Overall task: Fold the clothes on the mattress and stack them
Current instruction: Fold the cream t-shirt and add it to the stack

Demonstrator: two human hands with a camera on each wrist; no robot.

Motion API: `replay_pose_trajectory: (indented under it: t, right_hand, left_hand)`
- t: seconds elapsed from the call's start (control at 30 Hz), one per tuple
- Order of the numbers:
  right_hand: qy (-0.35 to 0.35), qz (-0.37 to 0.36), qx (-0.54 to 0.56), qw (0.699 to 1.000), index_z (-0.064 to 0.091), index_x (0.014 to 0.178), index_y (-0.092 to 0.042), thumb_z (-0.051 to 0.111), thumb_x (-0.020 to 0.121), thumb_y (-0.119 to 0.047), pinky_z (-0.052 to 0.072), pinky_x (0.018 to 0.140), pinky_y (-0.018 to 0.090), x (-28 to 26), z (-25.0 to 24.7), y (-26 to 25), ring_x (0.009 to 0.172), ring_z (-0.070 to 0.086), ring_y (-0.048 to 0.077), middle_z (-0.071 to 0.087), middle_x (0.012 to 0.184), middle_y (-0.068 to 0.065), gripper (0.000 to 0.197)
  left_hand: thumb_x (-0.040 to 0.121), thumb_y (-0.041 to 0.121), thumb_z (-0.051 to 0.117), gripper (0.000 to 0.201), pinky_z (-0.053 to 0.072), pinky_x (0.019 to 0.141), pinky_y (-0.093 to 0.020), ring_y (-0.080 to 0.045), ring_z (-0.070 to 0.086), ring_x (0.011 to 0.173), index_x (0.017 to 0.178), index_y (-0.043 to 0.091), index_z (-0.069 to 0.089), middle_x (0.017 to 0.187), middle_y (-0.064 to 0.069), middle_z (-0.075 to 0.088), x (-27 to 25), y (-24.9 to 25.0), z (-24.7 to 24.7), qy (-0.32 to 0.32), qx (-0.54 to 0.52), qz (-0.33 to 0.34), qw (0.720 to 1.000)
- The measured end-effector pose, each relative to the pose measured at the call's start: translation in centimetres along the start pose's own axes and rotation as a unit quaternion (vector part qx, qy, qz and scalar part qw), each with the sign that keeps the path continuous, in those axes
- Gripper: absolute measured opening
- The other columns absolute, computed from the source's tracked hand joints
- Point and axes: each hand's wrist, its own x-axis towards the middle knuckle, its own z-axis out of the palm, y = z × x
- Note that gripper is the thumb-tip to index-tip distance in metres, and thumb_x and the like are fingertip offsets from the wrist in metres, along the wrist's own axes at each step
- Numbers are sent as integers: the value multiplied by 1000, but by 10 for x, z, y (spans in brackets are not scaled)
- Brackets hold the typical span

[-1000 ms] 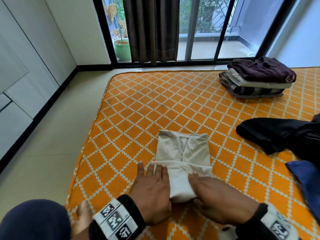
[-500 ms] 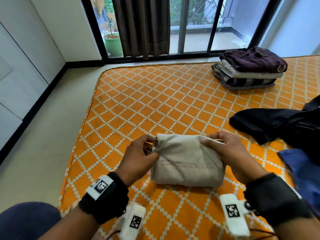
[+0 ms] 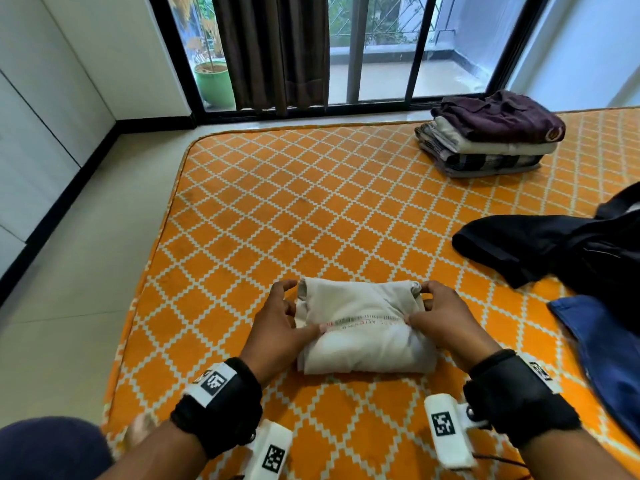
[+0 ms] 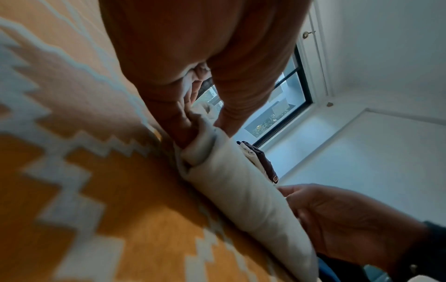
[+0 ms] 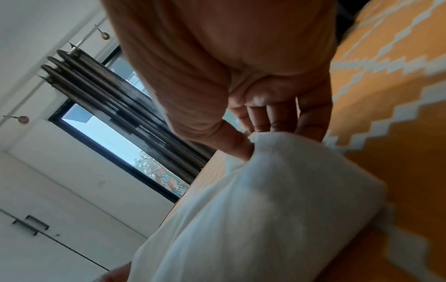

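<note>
Cream garment [image 3: 363, 334], folded into a thick bundle, lies on the orange mattress [image 3: 311, 220] near its front edge, with both hands at its ends. From the head view, the left hand [image 3: 277, 330] pinches the bundle's left end, thumb on top along a printed seam and fingers [image 3: 287, 287] curled round the far corner; the right hand [image 3: 446, 323] mirrors it on the right end. Well beyond the bundle, toward the window, sits a stack of folded clothes [image 3: 488, 136] topped by a maroon piece. Right of the bundle lie an unfolded black garment [image 3: 540, 251] and a blue garment [image 3: 602, 355].

The left wrist view shows fingers tucked under the bundle's rolled end against the mattress, thumb over it, a firm grip.

The right wrist view shows that hand's thumb and fingertips closed on the white cloth's upper edge.

Folding of this piece looks finished; the step in hand seems to be taking it up for stacking. The next move calls for lifting both ends together, so the layers do not slip, and setting the bundle squarely on the maroon piece.
</note>
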Motion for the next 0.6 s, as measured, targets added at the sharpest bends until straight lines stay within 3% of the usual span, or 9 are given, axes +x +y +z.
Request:
replay_pose_trajectory:
  t: [0.1, 0.17, 0.27, 0.33, 0.4, 0.47, 0.5, 0.6]
  right_hand:
    - [77, -28, -139, 987, 48, 142, -30, 64, 79, -15, 54, 67, 38, -11, -6, -6, 87, 66, 29, 70, 103, 5, 67]
    - [160, -81, -253, 951, 46, 146, -30, 62, 84, -20, 48, 65, 35, -22, -6, -8, 92, 65, 34, 69, 103, 6, 65]
    - [209, -210, -254, 921, 58, 139, -26, 67, 88, -25, 52, 89, 42, -34, 8, -17, 119, 58, 33, 59, 132, 7, 52]
    - [180, -297, -231, 909, 58, 142, -24, 66, 90, -24, 46, 108, 47, -41, 24, -26, 137, 48, 30, 50, 151, 6, 53]
    - [57, -330, -286, 898, 34, 160, -26, 50, 101, -40, 26, 124, 48, -42, 41, -27, 156, 23, 26, 21, 171, 3, 63]
    - [-82, -276, -364, 886, -9, 165, -32, 15, 99, -71, -5, 129, 43, -35, 51, -14, 159, -14, 17, -23, 169, -4, 80]
    - [-108, -246, -389, 881, -23, 160, -35, 5, 91, -81, -13, 127, 42, -31, 52, -7, 156, -25, 16, -35, 164, -5, 87]
    - [-110, -177, -408, 889, -36, 155, -31, 7, 85, -89, -18, 124, 52, -24, 49, 2, 150, -36, 16, -45, 159, -4, 100]
  left_hand:
    - [80, 29, 88, 94, 59, 83, -38, -14, 67, 97, 152, 41, 30, 110, 9, 64, 3, -4, -1, 15, 82, 42, 996]
    - [80, 33, 85, 95, 54, 87, -37, -17, 62, 106, 156, 35, 26, 115, 11, 60, 0, 0, 0, 68, 169, 108, 977]
    - [80, 55, 72, 94, 40, 103, -44, -20, 43, 132, 159, 29, 26, 144, 6, 47, -11, 8, 7, 119, 348, 254, 895]
    - [89, 64, 53, 85, 27, 118, -50, -21, 25, 153, 161, 26, 25, 163, 3, 34, -13, 12, 16, 66, 431, 313, 844]
    - [98, 68, 27, 84, 5, 124, -58, -20, -2, 160, 165, 22, 12, 173, 0, 9, -10, 11, 22, -20, 503, 299, 811]
    - [96, 74, 17, 88, -9, 124, -59, -16, -23, 156, 164, 25, -12, 170, 4, -21, -3, 3, 22, -111, 531, 228, 809]
    - [94, 79, 19, 93, -11, 124, -58, -13, -28, 154, 161, 28, -20, 167, 6, -31, 1, 0, 19, -148, 526, 190, 816]
    - [71, 96, 16, 118, -12, 125, -56, -16, -34, 151, 156, 31, -32, 161, 5, -41, 8, -6, 10, -177, 510, 132, 831]
